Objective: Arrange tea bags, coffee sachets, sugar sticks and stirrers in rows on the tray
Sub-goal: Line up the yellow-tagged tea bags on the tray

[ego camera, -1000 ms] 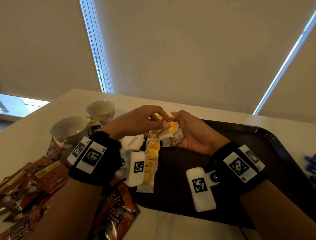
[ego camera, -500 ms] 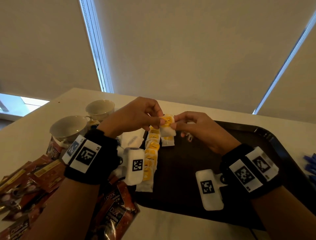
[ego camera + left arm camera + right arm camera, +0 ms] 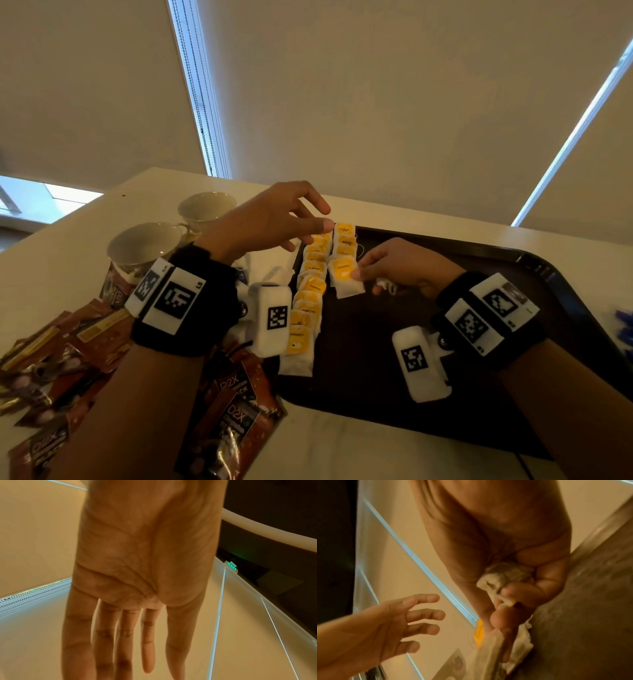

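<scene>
On the dark tray (image 3: 445, 394) lie two rows of white tea bags with yellow tags: a long left row (image 3: 308, 301) and a short second row (image 3: 344, 246). My right hand (image 3: 363, 274) rests on the tray and pinches the edge of that row's nearest tea bag (image 3: 346, 277). Its curled fingers also hold a bunched spare tea bag (image 3: 508, 573). My left hand (image 3: 322, 217) hovers over the far end of the rows, holding nothing. Its fingers are straight in the left wrist view (image 3: 137, 628) and spread in the right wrist view (image 3: 402, 622).
Two pale cups (image 3: 144, 243) (image 3: 205, 207) stand left of the tray. Red-brown coffee sachets (image 3: 68, 342) (image 3: 236, 421) are heaped at the near left. White packets (image 3: 274, 270) lie by the tray's left rim. Something blue (image 3: 625, 325) shows at the right edge.
The tea bag that both hands held above the tray now lies in the second row. My left hand has let go and opened; my right hand has come down to the tray.
</scene>
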A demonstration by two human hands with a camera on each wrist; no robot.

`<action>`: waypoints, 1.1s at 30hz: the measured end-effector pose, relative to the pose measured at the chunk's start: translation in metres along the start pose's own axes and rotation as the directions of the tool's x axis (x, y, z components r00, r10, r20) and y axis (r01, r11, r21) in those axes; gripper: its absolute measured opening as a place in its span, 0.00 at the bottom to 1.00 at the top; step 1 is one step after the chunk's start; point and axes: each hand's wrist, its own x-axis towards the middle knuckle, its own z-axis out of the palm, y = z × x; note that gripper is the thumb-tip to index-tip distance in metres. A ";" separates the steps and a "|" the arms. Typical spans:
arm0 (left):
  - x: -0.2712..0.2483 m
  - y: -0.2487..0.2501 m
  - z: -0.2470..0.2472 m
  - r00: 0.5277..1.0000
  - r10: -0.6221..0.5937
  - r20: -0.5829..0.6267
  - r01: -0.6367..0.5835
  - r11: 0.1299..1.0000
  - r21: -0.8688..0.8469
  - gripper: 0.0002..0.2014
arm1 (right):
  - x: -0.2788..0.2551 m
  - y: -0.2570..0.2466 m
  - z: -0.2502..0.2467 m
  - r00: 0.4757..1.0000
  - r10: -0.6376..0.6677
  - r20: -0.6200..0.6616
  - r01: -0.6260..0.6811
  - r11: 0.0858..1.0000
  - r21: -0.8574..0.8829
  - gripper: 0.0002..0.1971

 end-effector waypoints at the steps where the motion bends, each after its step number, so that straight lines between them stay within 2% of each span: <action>1: 0.000 0.000 0.000 1.000 0.001 0.004 -0.001 1.000 0.000 0.13 | 0.001 -0.001 0.000 1.000 0.015 0.018 -0.015 1.000 -0.002 0.06; 6: -0.001 0.001 0.000 1.000 -0.002 0.012 0.002 1.000 0.015 0.13 | 0.009 -0.003 0.008 0.990 0.136 0.031 -0.136 0.991 -0.008 0.07; 13: -0.001 0.000 -0.003 1.000 -0.010 0.013 0.010 1.000 0.024 0.13 | 0.015 -0.004 0.013 0.983 0.184 0.025 -0.180 0.978 -0.105 0.10; 17: -0.001 0.000 -0.005 1.000 -0.021 0.020 0.020 0.999 0.037 0.13 | 0.015 -0.004 0.011 0.978 0.206 0.025 -0.200 0.969 -0.145 0.18; 22: -0.002 0.001 -0.005 0.999 -0.026 0.025 0.025 0.999 0.037 0.14 | 0.014 -0.007 0.009 0.975 0.211 0.074 -0.191 0.957 -0.220 0.09; 33: -0.003 0.002 -0.005 0.999 -0.029 0.035 0.028 0.999 0.045 0.14 | 0.021 -0.010 0.018 0.980 0.165 0.109 -0.141 0.969 -0.202 0.13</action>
